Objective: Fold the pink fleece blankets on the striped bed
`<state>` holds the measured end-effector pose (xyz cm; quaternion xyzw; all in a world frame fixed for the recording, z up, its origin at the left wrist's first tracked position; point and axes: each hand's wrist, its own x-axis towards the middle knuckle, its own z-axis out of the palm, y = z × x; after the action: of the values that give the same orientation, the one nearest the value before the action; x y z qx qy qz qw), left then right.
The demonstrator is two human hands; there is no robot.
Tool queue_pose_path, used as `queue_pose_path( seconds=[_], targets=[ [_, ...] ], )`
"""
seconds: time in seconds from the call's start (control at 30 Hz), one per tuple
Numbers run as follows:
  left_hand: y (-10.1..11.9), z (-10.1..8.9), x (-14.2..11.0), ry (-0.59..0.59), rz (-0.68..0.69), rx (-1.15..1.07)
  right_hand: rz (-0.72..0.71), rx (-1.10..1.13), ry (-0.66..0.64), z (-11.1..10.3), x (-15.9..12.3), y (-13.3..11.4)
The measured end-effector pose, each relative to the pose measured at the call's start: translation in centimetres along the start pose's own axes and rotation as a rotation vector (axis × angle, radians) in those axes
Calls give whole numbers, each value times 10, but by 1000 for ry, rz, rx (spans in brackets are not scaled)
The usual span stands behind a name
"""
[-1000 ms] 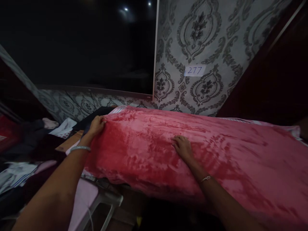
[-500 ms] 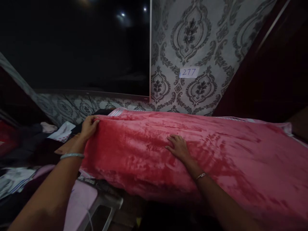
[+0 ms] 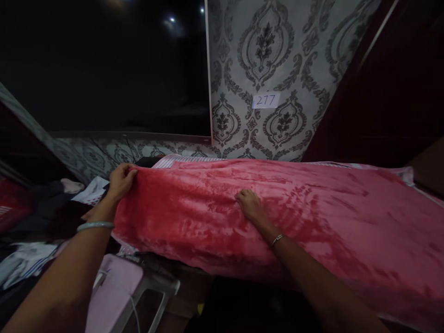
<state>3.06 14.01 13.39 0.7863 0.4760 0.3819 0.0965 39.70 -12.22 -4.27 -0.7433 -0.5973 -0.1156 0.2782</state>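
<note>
A red plush blanket [image 3: 215, 217] lies spread across a long surface, its pile darker at the left and pinker at the right. A striped edging shows along its far side. My left hand [image 3: 121, 179] is closed on the blanket's far left edge, thumb over the cloth. Near the middle of the blanket, my right hand [image 3: 249, 202] presses down with its fingers curled into the pile, drawing a slight crease there. What lies under the blanket is hidden.
A large dark television [image 3: 114, 69] hangs behind on patterned wallpaper [image 3: 265, 41], beside a paper label [image 3: 266, 100] reading 277. At the left are heaped clothes [image 3: 27, 256]. A pink-topped stool [image 3: 116, 286] stands at the lower left, with a white cable over it.
My left hand has moved slightly left with the blanket's edge, pulling the left part smoother. My right hand's fingers, spread before, have curled in on the cloth. The view has shifted a little.
</note>
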Motion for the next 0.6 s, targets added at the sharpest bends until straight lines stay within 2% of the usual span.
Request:
queue_pose_path(
  seconds=[0.27, 0.47, 0.6],
  targets=[
    [1, -2, -1, -49, -26, 104, 108, 73, 146, -4, 1, 5],
    [6, 0, -4, -91, -9, 197, 126, 120, 221, -24, 6, 9],
    [9, -3, -7, -110, 12, 258, 62, 132, 176, -44, 5, 12]
  ],
)
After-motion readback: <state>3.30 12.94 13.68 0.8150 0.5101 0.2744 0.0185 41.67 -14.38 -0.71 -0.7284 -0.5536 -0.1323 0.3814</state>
